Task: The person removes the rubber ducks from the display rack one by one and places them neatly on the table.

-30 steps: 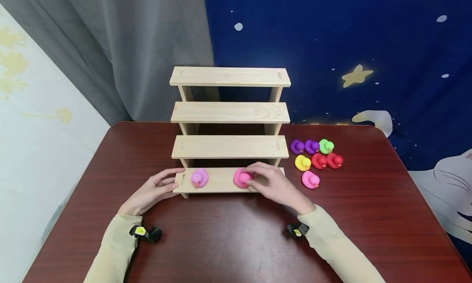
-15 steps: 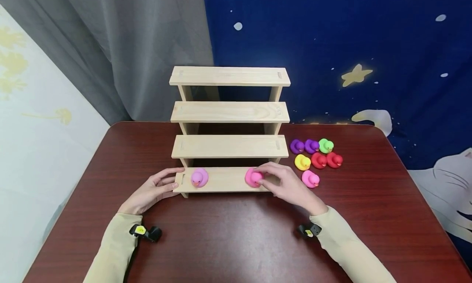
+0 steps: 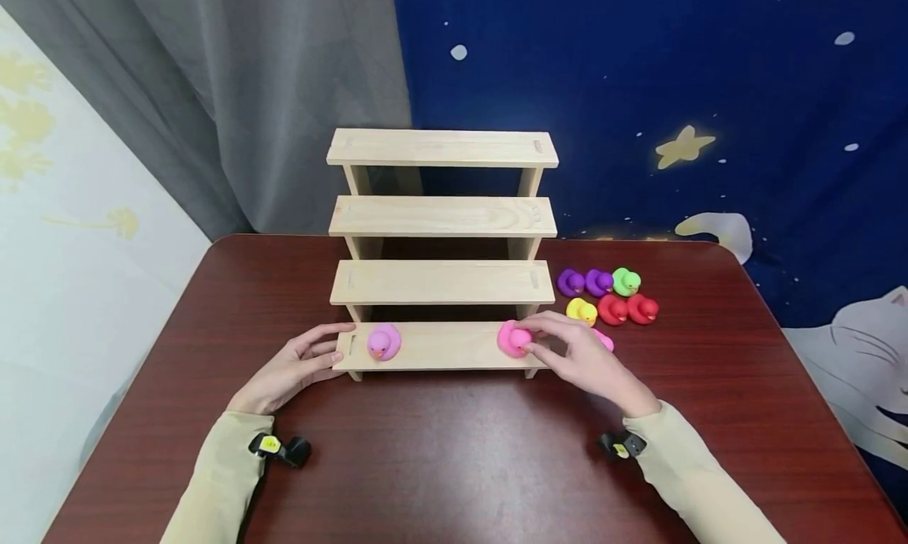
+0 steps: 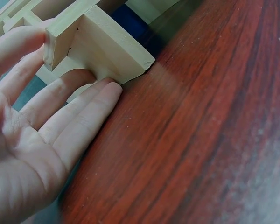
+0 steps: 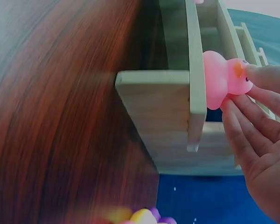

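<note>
Dark red table (image 3: 440, 449) carries the wooden stepped shelf (image 3: 441, 282), and my left hand (image 3: 294, 367) lies flat with straight fingers against its lowest step. My right hand (image 3: 578, 355) pinches the pink duck (image 3: 512, 338) near that step's right end, apparently still touching the wood. Next I should release it gently, so it stays upright

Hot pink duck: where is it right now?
Head view: the hot pink duck sits at the right end of the bottom step, pinched by the right hand.
</note>
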Motion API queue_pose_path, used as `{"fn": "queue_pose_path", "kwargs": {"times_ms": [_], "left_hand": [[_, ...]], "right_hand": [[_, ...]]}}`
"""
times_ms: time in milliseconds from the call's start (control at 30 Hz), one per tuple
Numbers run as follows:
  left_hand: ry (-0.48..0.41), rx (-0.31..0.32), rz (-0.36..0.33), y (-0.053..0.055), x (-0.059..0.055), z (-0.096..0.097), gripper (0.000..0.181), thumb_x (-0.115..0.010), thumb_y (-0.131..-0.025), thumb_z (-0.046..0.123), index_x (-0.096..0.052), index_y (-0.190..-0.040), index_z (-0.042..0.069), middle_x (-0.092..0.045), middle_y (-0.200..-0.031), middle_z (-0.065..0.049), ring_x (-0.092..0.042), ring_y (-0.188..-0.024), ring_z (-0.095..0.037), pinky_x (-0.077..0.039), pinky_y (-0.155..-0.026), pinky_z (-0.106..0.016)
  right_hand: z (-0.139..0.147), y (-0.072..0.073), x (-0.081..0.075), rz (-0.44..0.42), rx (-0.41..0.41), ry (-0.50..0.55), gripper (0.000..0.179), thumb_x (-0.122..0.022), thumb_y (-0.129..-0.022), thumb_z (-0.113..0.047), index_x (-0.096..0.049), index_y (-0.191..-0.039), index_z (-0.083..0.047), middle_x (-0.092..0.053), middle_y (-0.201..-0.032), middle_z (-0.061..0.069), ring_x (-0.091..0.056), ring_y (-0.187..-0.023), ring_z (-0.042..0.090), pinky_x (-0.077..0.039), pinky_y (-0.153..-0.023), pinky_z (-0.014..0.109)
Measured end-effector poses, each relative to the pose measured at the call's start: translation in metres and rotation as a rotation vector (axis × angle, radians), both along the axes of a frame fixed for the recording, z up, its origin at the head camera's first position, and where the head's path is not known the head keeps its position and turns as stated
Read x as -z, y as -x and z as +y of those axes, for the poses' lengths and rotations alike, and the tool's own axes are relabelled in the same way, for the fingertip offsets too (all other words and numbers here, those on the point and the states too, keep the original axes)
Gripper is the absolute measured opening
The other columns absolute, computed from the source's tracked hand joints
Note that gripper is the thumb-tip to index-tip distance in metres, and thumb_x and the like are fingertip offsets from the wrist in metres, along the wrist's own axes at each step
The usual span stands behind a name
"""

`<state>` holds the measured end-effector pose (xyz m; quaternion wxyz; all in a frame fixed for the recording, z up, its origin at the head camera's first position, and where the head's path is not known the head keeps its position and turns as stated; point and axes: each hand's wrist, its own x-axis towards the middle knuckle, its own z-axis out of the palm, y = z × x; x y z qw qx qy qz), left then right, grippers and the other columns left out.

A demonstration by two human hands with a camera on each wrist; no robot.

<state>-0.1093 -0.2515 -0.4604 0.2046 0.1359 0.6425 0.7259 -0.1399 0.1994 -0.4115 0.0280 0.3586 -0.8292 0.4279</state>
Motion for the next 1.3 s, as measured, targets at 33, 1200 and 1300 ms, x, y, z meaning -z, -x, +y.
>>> {"fn": "queue_pose_path", "kwargs": {"times_ms": [33, 1200, 1300], "left_hand": [[-0.002, 0.0, -0.003, 0.0, 0.0, 0.0, 0.049, -0.052, -0.098, -0.003, -0.038, -0.145, 0.002, -0.053, -0.133, -0.014, -0.059, -0.112, -0.024, -0.048, -0.093, -0.038], [0.033, -0.027, -0.021, -0.001, 0.002, -0.001, 0.051, -0.054, -0.097, -0.002, -0.038, -0.145, 0.003, -0.056, -0.132, -0.012, -0.06, -0.111, -0.024, -0.049, -0.092, -0.038], [0.024, -0.028, -0.025, 0.0, 0.001, 0.0, 0.05, -0.053, -0.097, -0.002, -0.038, -0.145, 0.002, -0.055, -0.132, -0.013, -0.06, -0.111, -0.025, -0.049, -0.092, -0.039]], "right_hand": [[0.002, 0.0, 0.0, 0.006, 0.005, -0.007, 0.035, -0.074, -0.084, -0.002, -0.068, -0.118, -0.005, -0.065, -0.111, 0.002, -0.063, -0.094, 0.012, -0.052, -0.084, 0.035], [0.069, -0.006, 0.003, -0.073, 0.248, -0.025, 0.033, -0.075, -0.086, -0.009, -0.068, -0.118, -0.009, -0.067, -0.111, 0.001, -0.059, -0.099, 0.013, -0.05, -0.083, 0.024], [0.077, -0.007, 0.003, -0.04, 0.283, -0.043, 0.034, -0.076, -0.084, -0.007, -0.069, -0.117, -0.009, -0.067, -0.111, 0.002, -0.056, -0.105, 0.008, -0.044, -0.089, 0.017]]}}
